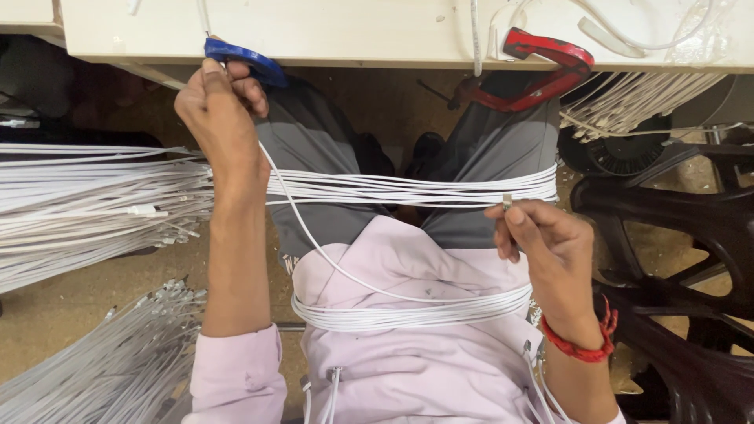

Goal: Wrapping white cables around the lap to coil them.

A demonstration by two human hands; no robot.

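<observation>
**White cable being strung between two clamps at the surface's edge**

The white cable [345,271] is running in a slack curve from the left hand [222,118], upper left of the frame, down across the lap and up to the right hand [542,235] at centre right. The left hand is closing in a loose fist around the cable just below the blue clamp [243,59], seemingly to steer it around that anchor. The right hand is pinching the cable's small metal connector [507,202] between thumb and forefinger, holding the free end taut and away from the wound turns.

Between the hands, a band of wound cable turns [408,188] is stretching across the knees in grey trousers [314,157], and a second band [408,312] is lying lower over the pink shirt [408,369]; keeping them in flat bands likely stops the strands from tangling. A red thread bracelet [581,341] is circling the right wrist.

Further out, the red clamp [542,74] is gripping the pale wooden surface [353,27] at upper right. Bundles of finished white cables [86,208] are crowding the left side and lower left, another sheaf [636,102] is hanging at upper right, and a dark plastic chair [675,235] is hemming in the right elbow.
</observation>
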